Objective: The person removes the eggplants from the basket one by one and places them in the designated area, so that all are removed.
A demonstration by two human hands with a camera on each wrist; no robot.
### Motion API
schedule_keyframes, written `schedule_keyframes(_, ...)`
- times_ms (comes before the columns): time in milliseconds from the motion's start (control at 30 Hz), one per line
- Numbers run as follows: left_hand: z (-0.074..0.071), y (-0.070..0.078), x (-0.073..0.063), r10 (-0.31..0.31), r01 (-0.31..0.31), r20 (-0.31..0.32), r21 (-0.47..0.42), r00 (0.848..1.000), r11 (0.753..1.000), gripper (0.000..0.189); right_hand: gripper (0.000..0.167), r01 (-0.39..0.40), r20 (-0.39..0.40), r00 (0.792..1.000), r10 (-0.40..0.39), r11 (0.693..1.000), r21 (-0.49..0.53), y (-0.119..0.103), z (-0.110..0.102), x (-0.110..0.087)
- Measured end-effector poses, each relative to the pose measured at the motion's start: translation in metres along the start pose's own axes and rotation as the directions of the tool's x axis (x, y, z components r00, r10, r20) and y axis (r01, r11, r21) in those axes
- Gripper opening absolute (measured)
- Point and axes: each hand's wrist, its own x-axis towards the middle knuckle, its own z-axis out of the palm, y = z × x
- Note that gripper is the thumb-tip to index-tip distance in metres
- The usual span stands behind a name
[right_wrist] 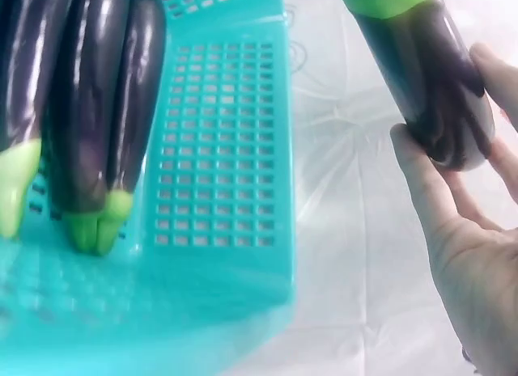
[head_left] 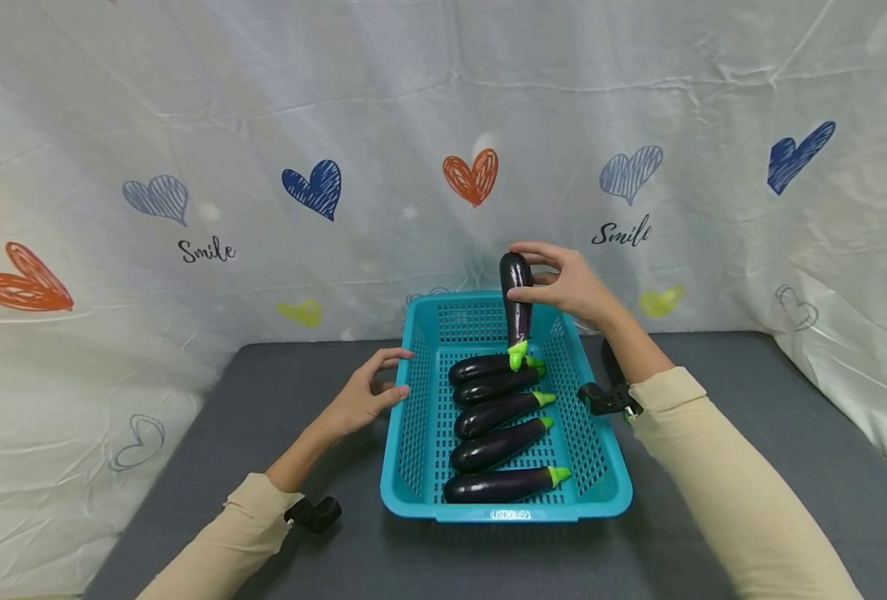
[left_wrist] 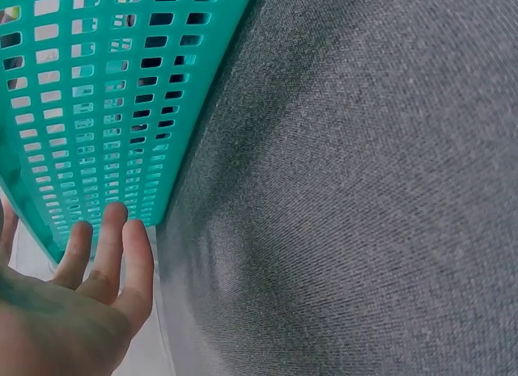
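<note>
My right hand (head_left: 567, 283) holds a dark purple eggplant (head_left: 516, 292) upright over the far part of a turquoise basket (head_left: 396, 467), its green stem end pointing down. In the right wrist view, thumb and fingers grip the rounded end of this eggplant (right_wrist: 437, 85). Several more eggplants (head_left: 499, 486) lie crosswise in a row inside the basket, green stems toward the right. Beside the basket's left rim is my left hand (head_left: 364, 393), fingertips right at the rim. The left wrist view has its fingers (left_wrist: 108, 255) extended along the slotted outer wall (left_wrist: 105, 109).
The basket stands on a grey cloth-covered table (head_left: 684, 533). Behind it hangs a white curtain (head_left: 383, 125) printed with hearts and the word Smile. Black straps (head_left: 313, 514) with small devices are on both wrists.
</note>
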Motion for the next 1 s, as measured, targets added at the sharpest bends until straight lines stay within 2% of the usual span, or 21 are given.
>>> schedule_keyframes(267,0.001,0.001,-0.001,-0.015,0.015,0.004,0.007,1.000,1.000,0.052,0.069,-0.046,-0.029,0.999,0.043,0.996,-0.078,-0.004,-0.018,-0.018)
schedule_keyframes(567,0.001,0.002,-0.001,-0.011,0.012,-0.013,0.031,1.000,0.999,0.051,0.073,-0.095,-0.058,0.994,0.090,0.991,-0.097,-0.003,-0.036,-0.037)
schedule_keyframes(800,-0.001,0.000,-0.002,-0.020,0.020,-0.001,0.045,1.000,0.999,0.054,0.073,-0.076,-0.056,0.996,0.076,0.997,-0.006,0.000,-0.053,-0.053)
schedule_keyframes(1000,-0.005,0.001,-0.004,-0.025,0.024,0.013,0.040,1.000,0.999,0.056,0.072,-0.062,-0.109,0.992,0.065,0.998,0.026,-0.006,-0.067,-0.063)
